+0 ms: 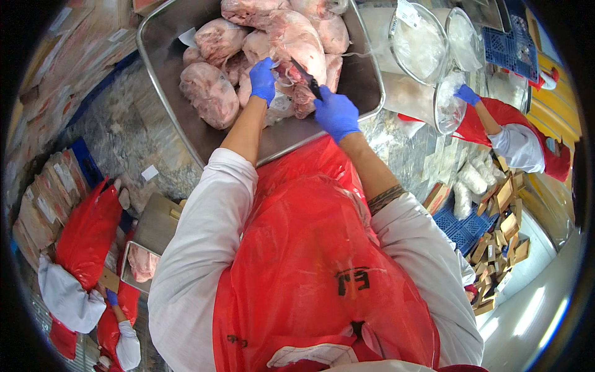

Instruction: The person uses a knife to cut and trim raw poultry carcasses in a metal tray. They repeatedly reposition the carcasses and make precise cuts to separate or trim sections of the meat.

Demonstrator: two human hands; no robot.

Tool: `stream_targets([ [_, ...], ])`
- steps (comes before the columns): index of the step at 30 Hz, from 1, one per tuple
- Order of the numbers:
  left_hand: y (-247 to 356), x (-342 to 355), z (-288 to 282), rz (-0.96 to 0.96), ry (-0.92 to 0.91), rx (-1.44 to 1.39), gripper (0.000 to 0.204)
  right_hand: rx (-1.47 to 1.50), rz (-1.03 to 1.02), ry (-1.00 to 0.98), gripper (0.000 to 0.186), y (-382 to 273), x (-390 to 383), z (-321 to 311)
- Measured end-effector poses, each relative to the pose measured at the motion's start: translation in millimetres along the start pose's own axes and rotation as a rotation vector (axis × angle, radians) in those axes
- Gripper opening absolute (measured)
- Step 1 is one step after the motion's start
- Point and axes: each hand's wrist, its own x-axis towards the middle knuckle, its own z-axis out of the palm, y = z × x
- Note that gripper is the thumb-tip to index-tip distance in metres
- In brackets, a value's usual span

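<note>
Large pieces of raw meat (pixel 214 93), several in clear plastic wrap, lie heaped in a deep metal tub (pixel 162 105) in front of me. My right hand (pixel 336 113), in a blue glove, is closed round the black handle of a knife (pixel 308 77). Its blade points up and to the left, against a big piece of meat (pixel 299 40). My left hand (pixel 263 80), gloved in blue too, pinches clear plastic wrap (pixel 282 80) beside the blade. The left fingertips are partly hidden.
Metal drums lined with clear bags (pixel 420 49) stand right of the tub, where a co-worker's gloved hand (pixel 467 95) touches one. Two co-workers in red aprons (pixel 90 232) are at lower left near a meat tray (pixel 142 263). Cardboard boxes (pixel 508 226) pile up at right.
</note>
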Motion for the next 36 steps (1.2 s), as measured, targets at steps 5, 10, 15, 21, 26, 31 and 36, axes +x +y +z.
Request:
stream_targets([
  [5, 7, -5, 8, -0.045, 0.031, 0.036, 0.018, 0.27, -0.168, -0.017, 0.043, 77, 27, 3],
  [10, 6, -1, 1, -0.015, 0.033, 0.075, 0.019, 0.576, -0.281, -0.041, 0.042, 112, 44, 22],
  [15, 9, -7, 8, -0.048, 0.096, 0.028, 0.02, 0.692, -0.297, -0.053, 0.041, 137, 52, 36],
  [21, 23, -20, 21, -0.032, 0.144, 0.07, 0.02, 0.486, -0.203, 0.018, 0.046, 109, 29, 9],
  [26, 19, -19, 18, -0.029, 0.133, 0.083, 0.021, 0.39, -0.122, 0.058, 0.045, 41, -19, -17],
  [31, 15, -5, 9, -0.013, 0.048, 0.029, 0.021, 0.296, 0.007, 0.023, 0.031, -14, -16, -19],
  [36, 5, -1, 3, -0.002, 0.081, 0.04, 0.018, 0.235, 0.024, 0.043, 0.028, -35, -9, -12],
])
